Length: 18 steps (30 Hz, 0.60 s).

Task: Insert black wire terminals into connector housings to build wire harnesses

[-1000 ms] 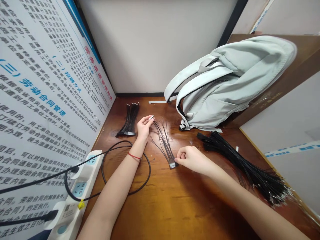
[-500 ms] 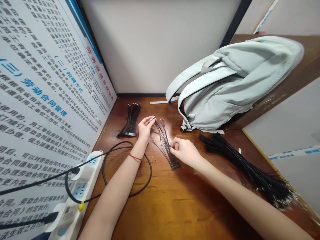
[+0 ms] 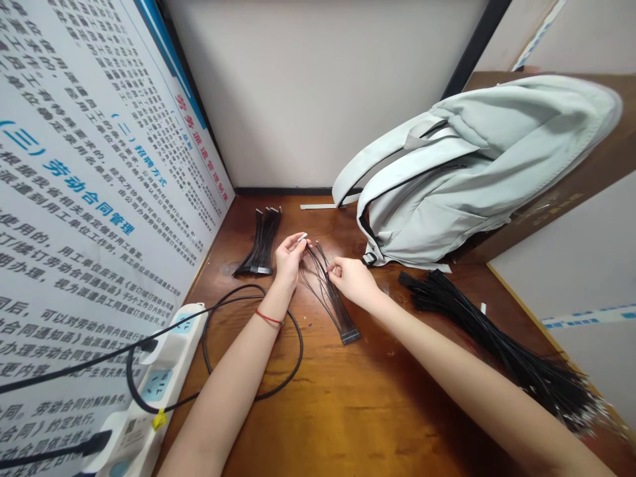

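Observation:
A fan of thin black wires lies on the wooden table, joined at a small connector at its near end. My left hand pinches a small white connector piece at the wires' far end. My right hand is closed in a pinch on one of the wires near their loose far ends. A red string circles my left wrist.
A finished bundle of black wire sets lies left of my hands. A large heap of loose black wires spreads at the right. A grey backpack leans behind. A white power strip and black cable lie at the left, by a printed board.
My right hand has slid up along the wires from the connector end toward their loose far ends. My left hand has stayed in place holding the white piece.

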Tool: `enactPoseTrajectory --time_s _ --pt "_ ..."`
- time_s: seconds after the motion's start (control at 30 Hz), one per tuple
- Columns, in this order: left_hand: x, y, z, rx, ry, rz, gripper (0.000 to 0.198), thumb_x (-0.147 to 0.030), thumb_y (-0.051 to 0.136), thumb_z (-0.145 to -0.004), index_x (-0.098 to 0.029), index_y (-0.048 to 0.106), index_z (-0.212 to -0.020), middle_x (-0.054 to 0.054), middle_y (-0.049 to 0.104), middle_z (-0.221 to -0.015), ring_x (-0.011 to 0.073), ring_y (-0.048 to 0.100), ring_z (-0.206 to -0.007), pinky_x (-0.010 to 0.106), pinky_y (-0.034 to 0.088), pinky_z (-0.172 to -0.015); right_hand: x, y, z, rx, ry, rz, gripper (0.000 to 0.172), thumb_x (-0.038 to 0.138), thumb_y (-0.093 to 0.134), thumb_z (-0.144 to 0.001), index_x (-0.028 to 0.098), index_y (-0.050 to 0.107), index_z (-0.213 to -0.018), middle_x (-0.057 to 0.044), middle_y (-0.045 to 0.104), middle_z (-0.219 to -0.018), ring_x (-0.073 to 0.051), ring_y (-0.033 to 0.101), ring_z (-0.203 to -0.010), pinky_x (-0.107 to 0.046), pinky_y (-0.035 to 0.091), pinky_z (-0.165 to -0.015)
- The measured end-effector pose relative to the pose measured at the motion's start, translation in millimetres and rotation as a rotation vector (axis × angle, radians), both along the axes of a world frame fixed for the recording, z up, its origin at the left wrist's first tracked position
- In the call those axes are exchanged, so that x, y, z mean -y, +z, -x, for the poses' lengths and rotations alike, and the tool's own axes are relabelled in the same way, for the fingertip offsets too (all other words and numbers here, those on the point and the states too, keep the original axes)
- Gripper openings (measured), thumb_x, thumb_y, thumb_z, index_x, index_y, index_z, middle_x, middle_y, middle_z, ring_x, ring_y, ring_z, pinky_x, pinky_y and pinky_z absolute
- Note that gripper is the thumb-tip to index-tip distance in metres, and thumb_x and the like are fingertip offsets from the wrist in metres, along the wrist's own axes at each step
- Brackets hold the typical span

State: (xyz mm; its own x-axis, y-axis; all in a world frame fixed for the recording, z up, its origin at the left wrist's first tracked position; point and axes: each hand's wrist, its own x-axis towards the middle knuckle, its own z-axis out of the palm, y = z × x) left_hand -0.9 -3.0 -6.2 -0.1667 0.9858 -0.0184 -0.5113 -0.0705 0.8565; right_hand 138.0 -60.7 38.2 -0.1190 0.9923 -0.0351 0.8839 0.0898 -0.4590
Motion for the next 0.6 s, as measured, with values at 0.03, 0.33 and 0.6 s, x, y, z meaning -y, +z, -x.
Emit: enactPoseTrajectory --time_s 0.03,0.33,0.6 --pt "0 0.0 0 -0.003 0.001 0.004 0.032 -0.027 0.076 -0.056 -0.016 0.064 -0.083 0.002 0.067 -0.071 0.0106 0.062 -0.062 0.025 0.047 -0.068 -3 0.2 1 0.017 0.0 0.0 0.014 0.019 0.052 -0.077 0.02 0.066 -0.082 -0.003 0.067 -0.074 -0.014 0.059 -0.065 -0.022 0.038 -0.059" --pt "0 0.5 0 -0.014 -0.001 -0.002 0.033 -0.029 0.077 -0.055 -0.016 0.064 -0.083 0.002 0.067 -0.072 0.0105 0.061 -0.062 0.025 0.047 -0.066 -33 2.7 12 0.075 -0.034 -0.047 0.016 0.023 0.053 -0.081 0.021 0.068 -0.087 -0.006 0.071 -0.086 -0.02 0.065 -0.079 -0.026 0.043 -0.066" --pt "-1 -0.6 0 -0.002 0.006 0.028 0.035 -0.029 0.077 -0.053 -0.016 0.064 -0.084 0.002 0.068 -0.073 0.0105 0.062 -0.064 0.024 0.046 -0.066 -55 -3.8 27 0.051 -0.084 -0.08 0.025 0.028 0.046 -0.086 0.016 0.068 -0.089 -0.012 0.07 -0.092 -0.023 0.066 -0.087 -0.028 0.046 -0.07"
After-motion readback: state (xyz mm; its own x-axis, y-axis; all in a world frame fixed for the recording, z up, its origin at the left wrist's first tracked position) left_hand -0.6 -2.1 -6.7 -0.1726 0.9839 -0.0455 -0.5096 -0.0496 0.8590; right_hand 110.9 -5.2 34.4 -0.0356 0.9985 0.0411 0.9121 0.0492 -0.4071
